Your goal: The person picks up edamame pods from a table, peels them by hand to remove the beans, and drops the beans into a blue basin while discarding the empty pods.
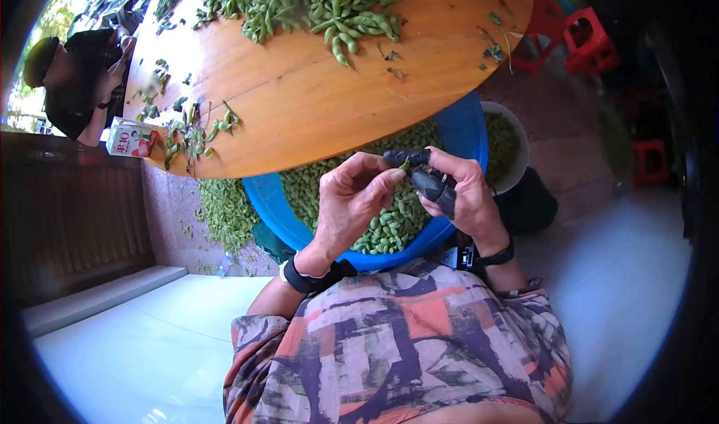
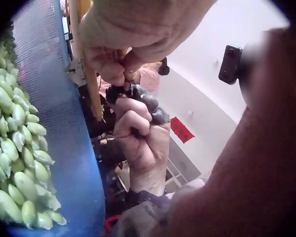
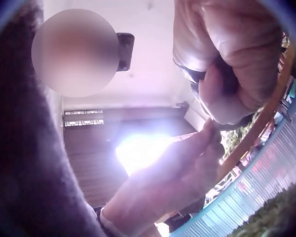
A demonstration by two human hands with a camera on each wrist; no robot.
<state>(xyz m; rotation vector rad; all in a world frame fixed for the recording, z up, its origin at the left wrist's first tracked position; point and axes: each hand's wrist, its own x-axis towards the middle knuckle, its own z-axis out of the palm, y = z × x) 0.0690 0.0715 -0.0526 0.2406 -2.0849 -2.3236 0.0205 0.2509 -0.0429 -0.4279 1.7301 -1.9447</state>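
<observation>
Over a blue basin [image 1: 256, 199] of shelled green beans [image 1: 397, 226], my two hands meet. Thumb and forefinger of my left hand [image 1: 350, 198] pinch a small green bean pod [image 1: 405, 164]. My right hand [image 1: 468, 192] wears black covers on its thumb and forefinger and grips the pod's other side, its remaining fingers curled inward. In the left wrist view the right hand [image 2: 143, 133] appears below the left fingertips, which hide most of the pod. In the right wrist view the left hand [image 3: 172, 182] reaches up to the right fingers.
A wooden table [image 1: 314, 106] bears a heap of pods [image 1: 299, 5], leafy scraps and a drink carton [image 1: 131, 138]. Empty hulls [image 1: 227, 214] lie on the floor left of the basin. A pale tub [image 1: 520, 143] stands at right, red stools [image 1: 588, 42] behind it. Another person [image 1: 79, 80] sits far left.
</observation>
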